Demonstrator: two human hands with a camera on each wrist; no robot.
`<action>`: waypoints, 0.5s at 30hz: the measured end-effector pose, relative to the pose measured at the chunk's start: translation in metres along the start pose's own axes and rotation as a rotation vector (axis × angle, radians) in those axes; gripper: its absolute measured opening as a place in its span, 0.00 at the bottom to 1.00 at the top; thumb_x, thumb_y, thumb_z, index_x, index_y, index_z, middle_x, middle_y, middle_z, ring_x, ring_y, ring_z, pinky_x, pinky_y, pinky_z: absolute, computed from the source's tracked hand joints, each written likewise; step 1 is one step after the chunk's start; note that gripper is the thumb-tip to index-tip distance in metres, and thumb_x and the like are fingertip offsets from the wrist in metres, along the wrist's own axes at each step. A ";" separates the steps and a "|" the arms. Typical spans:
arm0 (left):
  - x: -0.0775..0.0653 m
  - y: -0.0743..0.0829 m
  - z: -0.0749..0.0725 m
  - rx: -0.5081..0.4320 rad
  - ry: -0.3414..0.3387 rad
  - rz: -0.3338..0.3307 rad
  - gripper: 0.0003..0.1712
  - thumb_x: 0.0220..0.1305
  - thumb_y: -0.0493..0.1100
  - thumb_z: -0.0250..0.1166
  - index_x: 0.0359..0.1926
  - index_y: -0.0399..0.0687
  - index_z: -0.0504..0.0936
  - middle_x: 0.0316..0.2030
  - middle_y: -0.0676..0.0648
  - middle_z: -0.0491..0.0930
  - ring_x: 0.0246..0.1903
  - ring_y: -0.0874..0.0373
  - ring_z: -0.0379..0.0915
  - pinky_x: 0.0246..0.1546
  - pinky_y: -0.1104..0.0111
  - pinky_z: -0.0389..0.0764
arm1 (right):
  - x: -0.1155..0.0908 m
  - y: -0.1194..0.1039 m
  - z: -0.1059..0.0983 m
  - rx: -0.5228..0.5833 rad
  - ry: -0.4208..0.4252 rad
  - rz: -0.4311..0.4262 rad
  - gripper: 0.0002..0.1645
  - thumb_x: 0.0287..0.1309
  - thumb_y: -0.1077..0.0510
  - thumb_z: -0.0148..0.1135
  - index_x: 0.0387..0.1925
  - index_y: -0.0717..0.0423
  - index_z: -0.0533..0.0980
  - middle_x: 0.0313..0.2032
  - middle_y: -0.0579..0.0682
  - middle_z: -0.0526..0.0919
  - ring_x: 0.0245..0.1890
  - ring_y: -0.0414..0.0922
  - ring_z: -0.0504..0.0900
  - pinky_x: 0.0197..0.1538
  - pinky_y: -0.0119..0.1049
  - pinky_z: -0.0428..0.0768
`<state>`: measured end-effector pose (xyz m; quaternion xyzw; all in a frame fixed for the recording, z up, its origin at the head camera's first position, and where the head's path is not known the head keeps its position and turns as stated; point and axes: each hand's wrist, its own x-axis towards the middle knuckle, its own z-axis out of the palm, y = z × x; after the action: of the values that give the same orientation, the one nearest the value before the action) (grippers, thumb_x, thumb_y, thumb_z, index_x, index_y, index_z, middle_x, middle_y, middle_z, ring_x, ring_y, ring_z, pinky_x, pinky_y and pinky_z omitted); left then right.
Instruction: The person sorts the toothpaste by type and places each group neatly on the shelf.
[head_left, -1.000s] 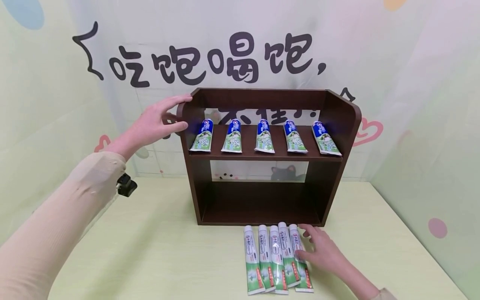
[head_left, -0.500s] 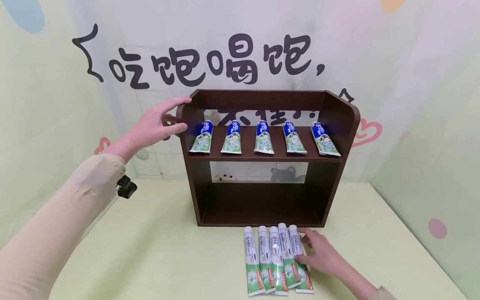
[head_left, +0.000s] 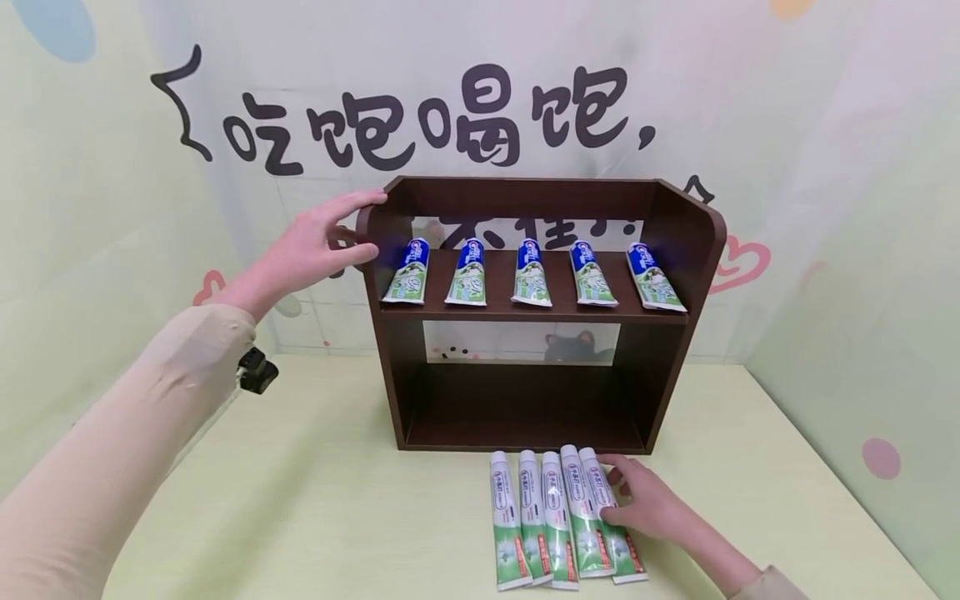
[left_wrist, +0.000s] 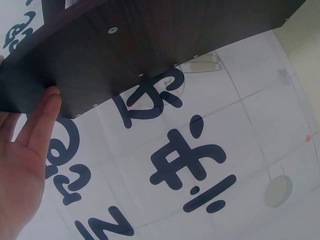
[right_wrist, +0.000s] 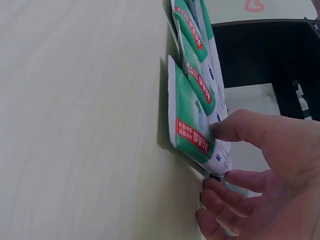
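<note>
on the table [head_left: 300, 500], just before the shelf's lower front: one rightmost tube [head_left: 622, 550], white and green, cap toward the shelf, flat crimped end toward you.

handling, by judgement: light, soft-walled, smooth enough to slip a little, hardly fragile, though a hard squeeze may dent it. best hold for you: a light pinch across the body near the cap, where it is rounder and firmer; the flat end likely bends.

position to fingers: between your right thumb and index finger. your right hand [head_left: 651, 500] holds a narrow pinch, thumb on the printed face about mid-body, index finger at the outer edge nearer the cap, remaining fingers curled beside it.

neighbours: four matching tubes [head_left: 558, 521], fanned close on its left, caps the same way. whether the nearest touches or overlaps it, you cannot tell.

behind: one dark brown shelf [head_left: 532, 198], two tiers; upper tier bears five blue-and-green tubes [head_left: 532, 279], spaced apart, leaning back.

far left: your left hand [head_left: 303, 242], fingers spread and nearly straight, resting on the shelf's left side panel, index finger at the top edge, thumb against the outer face.
</note>
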<state>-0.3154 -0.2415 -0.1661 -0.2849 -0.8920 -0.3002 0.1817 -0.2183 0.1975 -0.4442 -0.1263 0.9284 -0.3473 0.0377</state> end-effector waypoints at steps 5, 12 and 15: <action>0.000 -0.001 0.001 -0.006 0.003 0.016 0.36 0.65 0.39 0.65 0.73 0.55 0.65 0.75 0.51 0.61 0.51 0.38 0.82 0.43 0.88 0.74 | -0.001 -0.003 0.000 0.010 -0.017 0.001 0.46 0.42 0.62 0.75 0.65 0.61 0.68 0.38 0.50 0.79 0.36 0.42 0.75 0.39 0.31 0.76; 0.001 -0.003 0.000 0.001 0.000 0.009 0.36 0.66 0.41 0.64 0.73 0.58 0.64 0.75 0.53 0.61 0.51 0.40 0.82 0.41 0.86 0.76 | -0.001 -0.013 0.002 -0.009 -0.013 0.056 0.46 0.43 0.65 0.75 0.66 0.62 0.68 0.34 0.51 0.80 0.30 0.41 0.78 0.34 0.31 0.77; 0.002 -0.004 0.000 0.017 -0.007 0.002 0.36 0.66 0.42 0.64 0.73 0.58 0.64 0.75 0.54 0.60 0.51 0.41 0.82 0.41 0.85 0.77 | -0.002 -0.017 0.004 -0.042 -0.002 0.093 0.46 0.43 0.65 0.76 0.66 0.58 0.68 0.32 0.51 0.81 0.30 0.41 0.78 0.33 0.33 0.77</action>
<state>-0.3193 -0.2429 -0.1670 -0.2854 -0.8948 -0.2914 0.1813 -0.2127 0.1830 -0.4359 -0.0840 0.9404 -0.3253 0.0519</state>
